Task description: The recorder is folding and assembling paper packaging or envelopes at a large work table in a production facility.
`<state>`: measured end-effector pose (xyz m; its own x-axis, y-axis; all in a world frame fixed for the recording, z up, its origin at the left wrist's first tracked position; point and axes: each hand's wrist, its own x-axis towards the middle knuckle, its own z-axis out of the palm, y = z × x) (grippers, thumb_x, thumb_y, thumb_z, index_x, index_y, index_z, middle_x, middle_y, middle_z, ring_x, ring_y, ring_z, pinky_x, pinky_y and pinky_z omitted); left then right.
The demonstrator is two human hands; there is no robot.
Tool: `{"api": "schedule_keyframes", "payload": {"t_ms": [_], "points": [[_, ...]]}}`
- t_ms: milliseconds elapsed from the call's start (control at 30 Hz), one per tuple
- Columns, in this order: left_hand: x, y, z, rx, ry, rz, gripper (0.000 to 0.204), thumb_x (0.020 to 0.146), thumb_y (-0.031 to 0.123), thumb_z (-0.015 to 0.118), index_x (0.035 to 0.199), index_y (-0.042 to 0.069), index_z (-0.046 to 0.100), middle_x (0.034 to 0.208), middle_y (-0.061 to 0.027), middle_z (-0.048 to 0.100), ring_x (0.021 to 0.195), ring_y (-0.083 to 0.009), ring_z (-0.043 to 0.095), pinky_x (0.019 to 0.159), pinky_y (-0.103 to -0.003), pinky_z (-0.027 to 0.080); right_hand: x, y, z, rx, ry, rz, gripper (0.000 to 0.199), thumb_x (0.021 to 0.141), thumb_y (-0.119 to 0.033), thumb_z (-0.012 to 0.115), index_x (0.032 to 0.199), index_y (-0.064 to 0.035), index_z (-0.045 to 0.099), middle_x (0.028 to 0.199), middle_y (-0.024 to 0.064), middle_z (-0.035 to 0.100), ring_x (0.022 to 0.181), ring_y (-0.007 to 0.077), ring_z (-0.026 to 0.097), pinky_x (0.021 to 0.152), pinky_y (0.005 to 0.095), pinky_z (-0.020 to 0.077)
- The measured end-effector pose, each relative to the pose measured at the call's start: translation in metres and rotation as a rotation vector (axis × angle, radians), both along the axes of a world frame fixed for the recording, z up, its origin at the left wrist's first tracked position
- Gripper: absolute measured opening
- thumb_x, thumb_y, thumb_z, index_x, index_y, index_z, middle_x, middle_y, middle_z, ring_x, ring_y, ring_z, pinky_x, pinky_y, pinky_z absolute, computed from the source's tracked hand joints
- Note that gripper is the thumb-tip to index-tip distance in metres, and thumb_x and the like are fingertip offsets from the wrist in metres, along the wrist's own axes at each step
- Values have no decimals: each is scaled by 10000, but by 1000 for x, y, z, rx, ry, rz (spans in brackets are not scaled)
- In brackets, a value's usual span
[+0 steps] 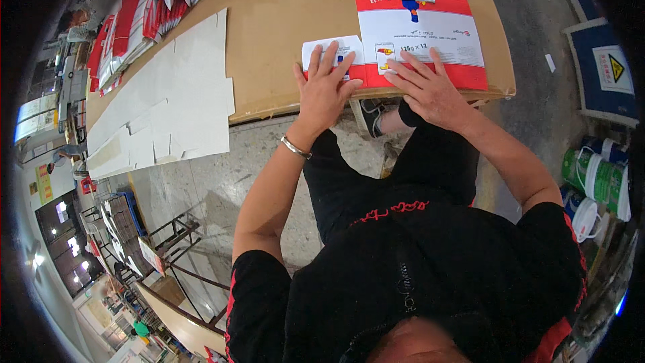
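A flat printed carton blank (420,23), white with red bands and small blue figures, lies on the brown table near its right end. My left hand (324,84) rests on the blank's smaller left flap (353,47), its fingers spread and pointing away from me. On the lower part of the main panel lies my right hand (430,91), palm down with fingers stretched out. Both hands press flat and hold nothing. What lies under the palms is hidden.
Plain white card sheets (171,87) overlap the table's left side. Behind them are piled many red and white folded cartons (161,3). The brown tabletop (282,10) has its near edge just before my legs. Green and white buckets (594,175) stand at the right.
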<state>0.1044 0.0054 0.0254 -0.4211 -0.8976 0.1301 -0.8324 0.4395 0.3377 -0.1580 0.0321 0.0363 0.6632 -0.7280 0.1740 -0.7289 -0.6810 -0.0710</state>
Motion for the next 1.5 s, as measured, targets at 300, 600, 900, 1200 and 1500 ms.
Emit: {"api": "schedule_keyframes", "payload": {"t_ms": [300,600,900,1200,1500], "points": [[-38,-69,19,64,-29,64,703,762,446,710,1378,200,478,1520,-118,299,1422,-343,203,1049,-701,130,-6,-7,18,64,-238,21,458,840,-249,633,1262,-88,561,1352,70,531,1273,246,458,1078,514,289],[-79,21,28,599,1205,26,691,891,171,635,1452,-12,276,1515,-245,236,1411,-330,239,1124,-399,261,24,81,38,1436,-1720,-811,412,950,-209,554,1313,-52,440,1202,81,577,1022,210,603,919,342,492],[119,4,51,-15,23,403,813,772,280,744,1453,99,337,1548,-193,191,1433,-379,160,1123,-552,166,-192,-176,18,528,-866,-796,362,918,-141,600,1272,-68,575,1015,37,675,857,80,598,770,267,496],[196,62,42,282,-191,815,905,702,247,740,1462,65,284,1553,-177,182,1438,-401,124,1105,-621,143,-40,-548,0,398,-472,-684,374,829,-354,675,1159,-178,675,899,108,714,780,213,682,750,356,534],[191,81,61,-165,-188,798,401,819,-32,499,1192,64,609,1249,-110,606,1278,-305,480,1116,-602,169,133,-420,6,-224,-416,-440,429,910,-164,542,1311,-19,492,1041,125,646,859,205,612,813,353,505]]}}
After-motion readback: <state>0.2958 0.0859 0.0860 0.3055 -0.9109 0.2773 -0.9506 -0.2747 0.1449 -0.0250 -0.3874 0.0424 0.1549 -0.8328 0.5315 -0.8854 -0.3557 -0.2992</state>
